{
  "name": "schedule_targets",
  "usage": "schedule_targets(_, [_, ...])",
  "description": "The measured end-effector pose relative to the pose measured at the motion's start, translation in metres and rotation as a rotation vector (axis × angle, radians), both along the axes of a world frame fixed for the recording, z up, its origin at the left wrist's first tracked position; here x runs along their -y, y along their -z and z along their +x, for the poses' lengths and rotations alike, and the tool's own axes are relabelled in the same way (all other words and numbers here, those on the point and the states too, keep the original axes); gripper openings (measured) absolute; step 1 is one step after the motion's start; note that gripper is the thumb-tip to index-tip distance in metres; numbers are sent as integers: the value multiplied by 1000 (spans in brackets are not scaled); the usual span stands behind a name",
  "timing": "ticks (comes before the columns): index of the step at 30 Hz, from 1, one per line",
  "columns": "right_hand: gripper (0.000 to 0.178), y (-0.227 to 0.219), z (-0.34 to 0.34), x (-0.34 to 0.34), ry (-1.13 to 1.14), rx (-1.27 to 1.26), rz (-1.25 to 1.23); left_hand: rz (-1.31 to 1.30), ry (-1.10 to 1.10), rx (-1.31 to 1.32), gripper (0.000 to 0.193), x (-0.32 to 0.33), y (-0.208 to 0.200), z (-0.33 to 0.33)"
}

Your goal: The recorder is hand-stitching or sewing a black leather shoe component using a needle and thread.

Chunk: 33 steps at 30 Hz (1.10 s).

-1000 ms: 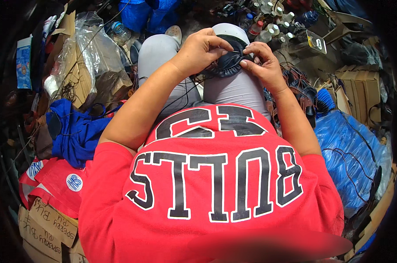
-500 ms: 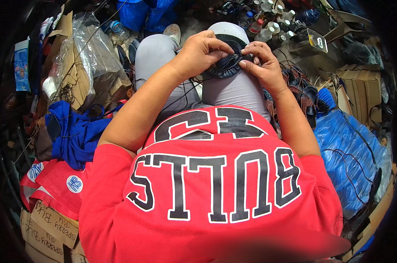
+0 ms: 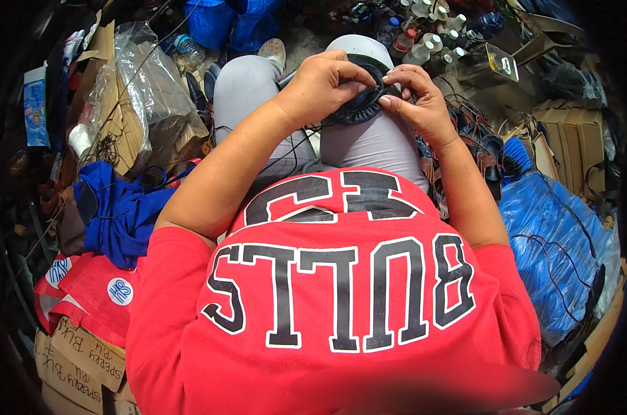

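A black shoe (image 3: 358,114) with a gathered, stitched-looking edge rests on my right thigh. My left hand (image 3: 327,79) bends over it from the left, thumb and fingertips pinched at its opening; what they pinch is too small to make out. The short end of a dark rod (image 3: 286,79) pokes out beside that hand. From the right, my right hand (image 3: 417,100) grips the shoe's rim between thumb and forefinger, close to the left fingertips. A thin black thread (image 3: 289,147) trails across my lap to the left of the shoe.
Several bottles (image 3: 431,45) stand beyond my right knee. Dark and brown shoes (image 3: 476,138) and a blue plastic bag (image 3: 548,256) lie at my right. On the left are blue cloth (image 3: 116,214), clear plastic (image 3: 147,90), a red bag (image 3: 95,297) and cardboard (image 3: 75,366).
My left hand has turned slightly, and a dark rod end now shows beside it. The right hand keeps its hold on the shoe, nearly unmoved.
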State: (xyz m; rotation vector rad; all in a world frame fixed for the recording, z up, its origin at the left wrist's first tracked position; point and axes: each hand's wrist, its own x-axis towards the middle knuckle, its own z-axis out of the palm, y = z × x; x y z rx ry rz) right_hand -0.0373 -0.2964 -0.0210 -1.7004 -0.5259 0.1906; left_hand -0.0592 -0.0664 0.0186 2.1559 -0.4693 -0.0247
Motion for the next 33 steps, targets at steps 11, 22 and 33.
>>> schedule_targets(11, [31,-3,8,7,-79,-43,-17,133,74,19,18,-1,-16,7])
schedule_targets(22, [32,3,8,4,-114,-128,59,-72,7,-175,18,-2,-2,4])
schedule_targets(33, [32,-3,2,1,-95,-166,16,123,-89,215,15,13,-13,-22])
